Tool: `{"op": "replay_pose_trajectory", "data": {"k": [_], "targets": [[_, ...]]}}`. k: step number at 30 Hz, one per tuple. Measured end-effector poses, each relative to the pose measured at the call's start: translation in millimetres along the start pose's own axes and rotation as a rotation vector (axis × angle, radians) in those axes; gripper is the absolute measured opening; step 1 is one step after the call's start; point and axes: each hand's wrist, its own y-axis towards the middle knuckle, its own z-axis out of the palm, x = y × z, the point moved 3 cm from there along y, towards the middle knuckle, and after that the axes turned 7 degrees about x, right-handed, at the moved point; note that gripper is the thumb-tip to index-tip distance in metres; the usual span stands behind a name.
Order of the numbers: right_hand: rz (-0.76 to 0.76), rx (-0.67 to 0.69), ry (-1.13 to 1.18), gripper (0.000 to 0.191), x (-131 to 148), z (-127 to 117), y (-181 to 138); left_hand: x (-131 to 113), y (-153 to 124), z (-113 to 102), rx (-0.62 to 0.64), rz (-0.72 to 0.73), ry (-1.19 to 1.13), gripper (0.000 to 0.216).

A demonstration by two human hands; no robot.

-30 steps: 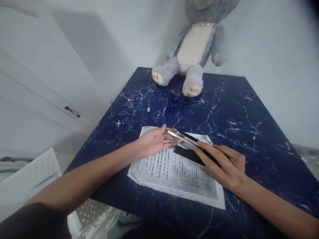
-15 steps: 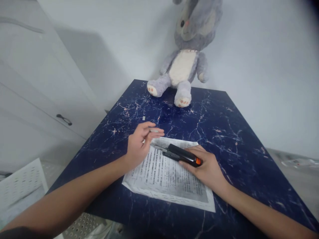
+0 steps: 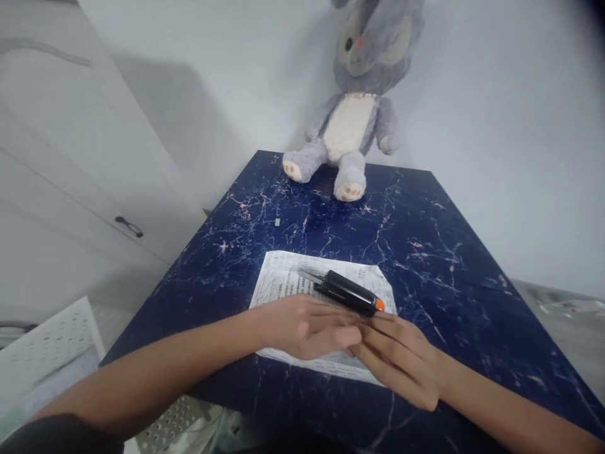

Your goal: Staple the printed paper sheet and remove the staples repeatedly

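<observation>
A black stapler (image 3: 352, 293) with an orange end lies slantwise on a stack of printed paper (image 3: 278, 277). A thin metal part sticks out from its left end. My left hand (image 3: 307, 328) stretches across the paper just in front of the stapler, its fingers extended, nothing seen in them. From the right, my right hand (image 3: 401, 356) reaches in with its fingers extended, near the orange end. Both hands' fingertips meet and overlap over the paper. Neither hand is wrapped round the stapler. Part of the lower page is hidden under the hands.
A grey plush toy (image 3: 350, 123) sits at the back of the dark blue marbled table (image 3: 425, 227), against the wall. One small pale piece (image 3: 277, 222) lies on the tabletop. White perforated baskets (image 3: 51, 343) stand low at the left, beside a white cabinet (image 3: 57, 189).
My right hand has let go of the stapler, now resting on the paper. My left hand has moved right and nearer to me, meeting the right; the small silvery strip in its fingers no longer shows.
</observation>
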Motion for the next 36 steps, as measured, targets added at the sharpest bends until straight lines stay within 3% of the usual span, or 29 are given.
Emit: {"op": "replay_pose_trajectory", "data": {"k": [4,7,9,11,13,17,20,24,29,33,36], "targets": [[0.070,-0.043,0.006,0.055,-21,-1,-2,10,-6,-7,-0.127,-0.017,0.138,0.028],[0.296,-0.215,-0.192,0.061,-73,-7,-6,43,-20,-34,-0.348,-0.340,0.342,0.025],[0.502,-0.262,-0.308,0.042,-119,-11,-17,74,-34,-56,-0.417,-0.585,0.464,0.029],[0.588,-0.138,-0.247,0.023,-165,-9,-33,105,-48,-71,-0.366,-0.720,0.564,0.032],[0.707,-0.121,-0.146,0.015,-204,-8,-57,131,-61,-80,-0.300,-0.831,0.648,0.038],[0.814,-0.302,0.096,0.013,-246,-5,-95,154,-72,-79,-0.191,-0.969,0.713,0.049],[0.847,-0.237,0.114,0.015,-253,1,-100,153,-70,-76,-0.154,-0.954,0.712,0.047],[1.044,-0.096,0.012,0.018,-252,7,-95,152,-68,-80,-0.155,-0.914,0.679,0.037],[0.961,-0.049,-0.106,0.026,-246,9,-86,153,-65,-85,-0.177,-0.817,0.579,0.028],[0.896,-0.120,-0.176,0.020,-232,1,-75,138,-58,-83,-0.387,-0.744,0.439,0.033],[0.841,-0.234,-0.175,0.017,-196,-10,-53,122,-49,-76,-0.569,-0.697,0.152,0.026]]}}
